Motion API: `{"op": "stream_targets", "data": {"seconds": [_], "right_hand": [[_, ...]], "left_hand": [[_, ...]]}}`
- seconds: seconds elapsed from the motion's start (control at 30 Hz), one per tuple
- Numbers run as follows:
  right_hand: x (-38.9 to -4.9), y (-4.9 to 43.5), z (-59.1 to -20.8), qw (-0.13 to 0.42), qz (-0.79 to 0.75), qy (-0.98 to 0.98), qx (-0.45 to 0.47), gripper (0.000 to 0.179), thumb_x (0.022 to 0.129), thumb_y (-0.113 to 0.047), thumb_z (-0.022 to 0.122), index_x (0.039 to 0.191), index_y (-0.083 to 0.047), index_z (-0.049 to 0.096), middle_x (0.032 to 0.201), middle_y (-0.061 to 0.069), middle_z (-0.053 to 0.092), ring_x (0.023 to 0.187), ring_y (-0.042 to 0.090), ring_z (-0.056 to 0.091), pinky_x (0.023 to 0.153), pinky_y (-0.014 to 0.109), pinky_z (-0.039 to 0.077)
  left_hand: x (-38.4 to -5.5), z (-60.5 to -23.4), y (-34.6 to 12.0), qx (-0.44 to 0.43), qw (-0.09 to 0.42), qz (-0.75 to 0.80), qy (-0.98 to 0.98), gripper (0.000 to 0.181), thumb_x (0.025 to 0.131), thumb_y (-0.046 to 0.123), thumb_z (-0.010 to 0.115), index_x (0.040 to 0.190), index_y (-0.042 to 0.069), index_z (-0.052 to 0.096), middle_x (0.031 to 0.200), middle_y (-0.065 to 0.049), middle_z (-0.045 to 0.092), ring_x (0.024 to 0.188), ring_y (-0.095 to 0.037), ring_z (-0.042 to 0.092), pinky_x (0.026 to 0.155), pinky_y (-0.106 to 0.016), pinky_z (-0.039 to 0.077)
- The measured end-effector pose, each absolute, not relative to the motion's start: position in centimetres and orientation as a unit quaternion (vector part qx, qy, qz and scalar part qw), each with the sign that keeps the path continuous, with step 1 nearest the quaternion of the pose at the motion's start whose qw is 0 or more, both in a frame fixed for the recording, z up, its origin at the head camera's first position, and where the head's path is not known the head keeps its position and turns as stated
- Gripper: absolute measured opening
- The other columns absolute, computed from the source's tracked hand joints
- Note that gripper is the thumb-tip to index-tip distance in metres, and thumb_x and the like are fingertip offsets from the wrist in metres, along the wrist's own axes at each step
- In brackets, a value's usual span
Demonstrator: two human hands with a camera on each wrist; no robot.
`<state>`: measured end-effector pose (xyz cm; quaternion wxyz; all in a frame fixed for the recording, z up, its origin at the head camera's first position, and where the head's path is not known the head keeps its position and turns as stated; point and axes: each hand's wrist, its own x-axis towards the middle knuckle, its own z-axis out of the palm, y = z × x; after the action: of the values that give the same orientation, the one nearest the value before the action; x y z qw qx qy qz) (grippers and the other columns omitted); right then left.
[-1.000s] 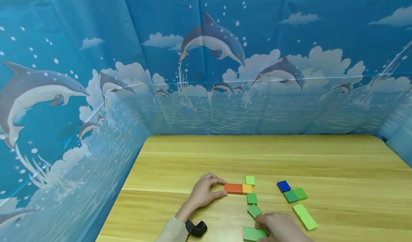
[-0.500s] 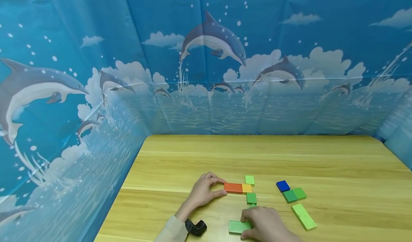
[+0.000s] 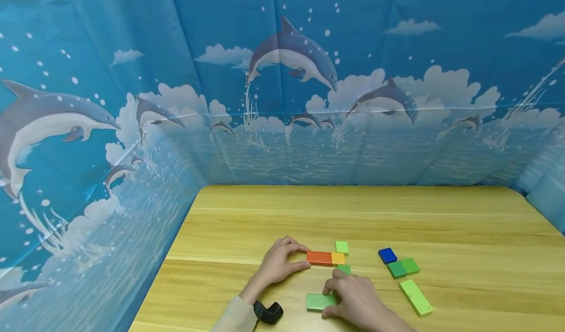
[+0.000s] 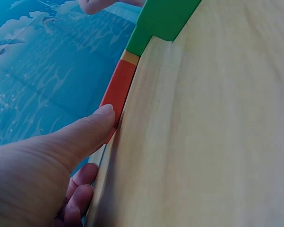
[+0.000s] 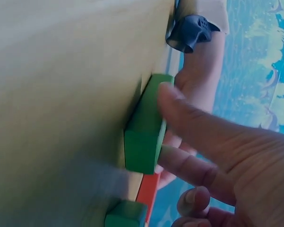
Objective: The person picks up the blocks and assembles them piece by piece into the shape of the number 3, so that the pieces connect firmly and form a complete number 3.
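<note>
In the head view my left hand (image 3: 278, 261) holds the left end of a red rectangular block (image 3: 319, 258), thumb in front and fingers behind. An orange square block (image 3: 337, 258) touches the red one's right end. My right hand (image 3: 355, 295) pinches a green rectangular block (image 3: 319, 302) nearer to me; the right wrist view shows the thumb on this green block (image 5: 144, 142). A light green square (image 3: 342, 246) lies behind the orange block, and a green square (image 3: 344, 269) sits in front of it, partly covered by my right hand. Another green block is hidden beneath that hand.
To the right, a dark blue block (image 3: 387, 255) lies against two joined green squares (image 3: 403, 267). A long light green block (image 3: 416, 297) lies nearer. The wooden table (image 3: 247, 214) meets a dolphin-print curtain (image 3: 282, 155). A black wrist device (image 3: 268, 313) sits at my left wrist.
My right hand has moved left and slightly away from me with the green rectangular block, covering the tilted green block. My left hand stays on the red block.
</note>
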<state>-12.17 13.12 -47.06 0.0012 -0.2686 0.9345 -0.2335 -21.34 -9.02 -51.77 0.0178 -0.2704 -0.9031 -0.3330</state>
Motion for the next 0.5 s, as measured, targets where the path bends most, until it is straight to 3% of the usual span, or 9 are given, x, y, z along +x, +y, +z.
{"op": "stream_targets", "data": {"seconds": [0.33,0.5], "right_hand": [[-12.5,14.2,-46.8,0.032,-0.271,0.930,-0.246,0.033,0.064,-0.052,0.080,0.080,-0.025,0.070,0.068,-0.015,0.040,0.057,0.001,0.035,0.049,0.023,0.029],[-12.8,14.0,-46.9,0.023,-0.263,0.937,-0.230,0.032,0.062,-0.050,0.082,0.079,-0.025,0.070,0.070,-0.015,0.043,0.058,0.002,0.036,0.049,0.024,0.031]], "left_hand": [[-21.4,-51.7,-8.9,-0.265,0.008,-0.335,-0.904,0.037,0.082,0.053,0.067,0.110,0.030,0.070,0.097,0.012,0.050,0.080,-0.007,0.041,0.069,-0.025,0.035],[-21.4,-51.6,-9.0,-0.265,0.006,-0.338,-0.903,0.036,0.082,0.052,0.068,0.111,0.030,0.070,0.096,0.011,0.050,0.079,-0.007,0.040,0.068,-0.025,0.036]]}}
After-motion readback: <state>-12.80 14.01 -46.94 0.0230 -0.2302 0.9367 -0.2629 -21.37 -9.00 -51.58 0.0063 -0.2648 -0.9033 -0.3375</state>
